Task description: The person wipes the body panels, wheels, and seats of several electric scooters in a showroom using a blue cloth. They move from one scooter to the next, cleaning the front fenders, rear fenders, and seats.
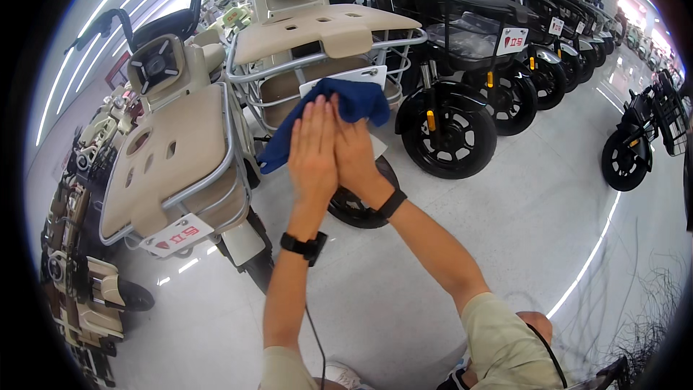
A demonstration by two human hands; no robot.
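Observation:
My left hand point(314, 143) and my right hand point(357, 154) are side by side and touching, fingers pointing away from me. Between and beyond them a dark blue cloth point(364, 98) is held, one corner hanging down to the left. Just behind the cloth is a white plate point(373, 74) on the front of a beige electric scooter's metal-tube basket point(325, 59). The cloth hides most of that plate, and I cannot tell whether it touches it. Below the hands, part of the scooter's front wheel point(360, 211) shows.
To the left stands another beige scooter with a padded basket lid point(168, 157) and a white plate point(177, 235) bearing writing. Black scooters point(449, 130) line up to the right. A black two-wheeler point(628, 157) is at far right. Glossy tiled floor point(411, 292) lies beneath.

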